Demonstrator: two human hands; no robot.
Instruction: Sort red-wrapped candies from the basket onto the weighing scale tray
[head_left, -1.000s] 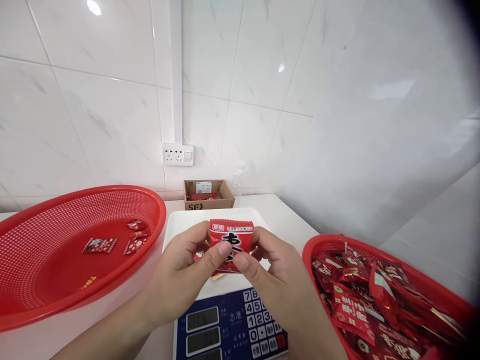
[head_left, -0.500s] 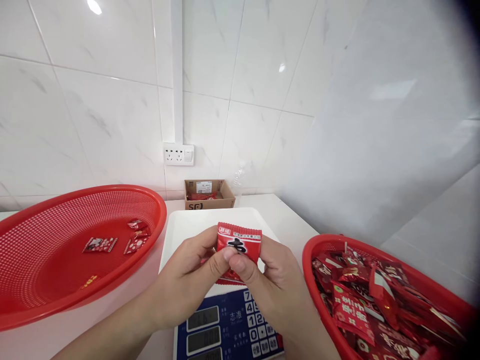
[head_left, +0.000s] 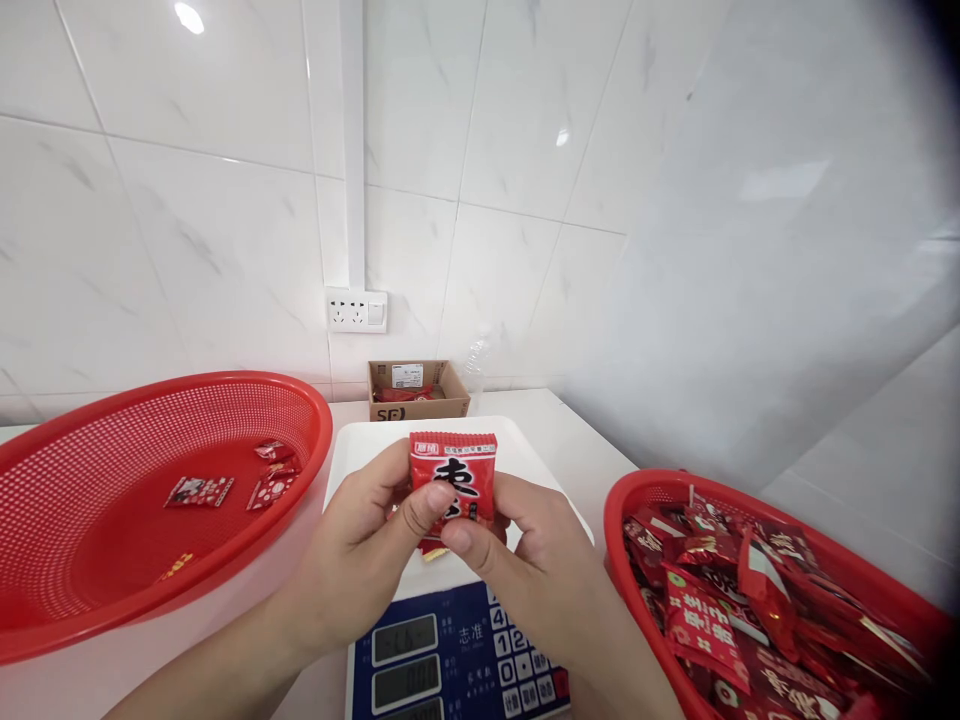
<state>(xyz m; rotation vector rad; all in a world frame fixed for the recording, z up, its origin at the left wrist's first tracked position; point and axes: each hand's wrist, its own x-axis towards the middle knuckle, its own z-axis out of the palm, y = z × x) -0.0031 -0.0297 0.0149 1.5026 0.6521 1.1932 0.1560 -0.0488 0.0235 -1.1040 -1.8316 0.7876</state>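
Note:
Between my two hands is a small red snack packet (head_left: 454, 460) with a crimped top edge and black characters on its front. My left hand (head_left: 367, 540) pinches its left side, thumb across the front. On the other side, my right hand (head_left: 529, 555) grips the lower right, its thumb near the bottom. Part of another packet, with a gold edge, shows below it; how many I hold cannot be told. Both hands are above a digital scale with a white pan (head_left: 525, 470) and a blue keypad panel (head_left: 465, 640).
At the left stands a large red plastic basket (head_left: 315, 440) with several packets inside. Another red basket (head_left: 622, 500), full of red packets, is at the right. Behind the scale sits a cardboard box (head_left: 420, 408) against the tiled wall, below a power socket (head_left: 357, 310).
The packet has moved slightly left and up, and more of its printed front now shows. My right thumb has slid lower. The baskets and box are unchanged.

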